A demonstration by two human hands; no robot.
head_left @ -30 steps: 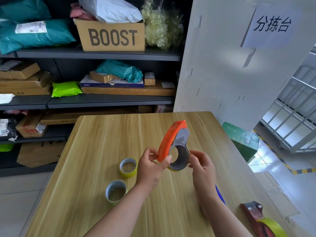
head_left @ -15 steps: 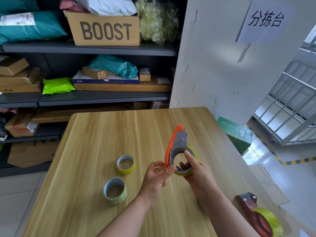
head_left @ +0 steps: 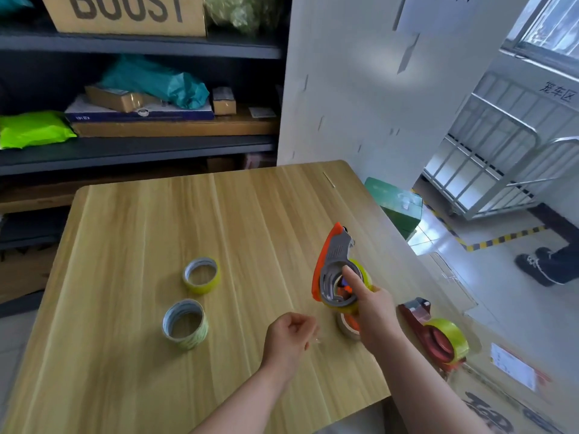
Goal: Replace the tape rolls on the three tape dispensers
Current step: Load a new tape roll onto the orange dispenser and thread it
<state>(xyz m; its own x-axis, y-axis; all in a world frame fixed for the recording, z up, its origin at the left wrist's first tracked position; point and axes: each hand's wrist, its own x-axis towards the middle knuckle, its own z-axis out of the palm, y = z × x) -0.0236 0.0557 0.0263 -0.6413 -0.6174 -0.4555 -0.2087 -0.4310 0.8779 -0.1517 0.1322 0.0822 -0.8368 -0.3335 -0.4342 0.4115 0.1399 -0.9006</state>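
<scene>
- Wooden table (head_left: 141, 230) fills the head view; parcel shelves (head_left: 141, 148) stand far left and a white wall far right.
- The right hand (head_left: 372, 311) grasps the orange dispenser (head_left: 332, 264) above the table's right side, nose pointing away. Its forefinger lies across the hub, where a yellow roll (head_left: 365, 274) sits.
- The left hand (head_left: 291, 336) pinched the dispenser's orange edge half a second ago. It has now let go and hovers just left of it and nearer, fingers loosely curled, apparently holding nothing.
- That release suggests the roll is seated, so this dispenser looks finished or nearly so.
- Two loose rolls lie left of the hands, well apart from them: the far roll (head_left: 200, 275) and the near roll (head_left: 185, 324).
- A red dispenser (head_left: 435, 336) carrying yellow tape rests at the near right edge.
- Something round lies beneath the right hand, mostly hidden.
</scene>
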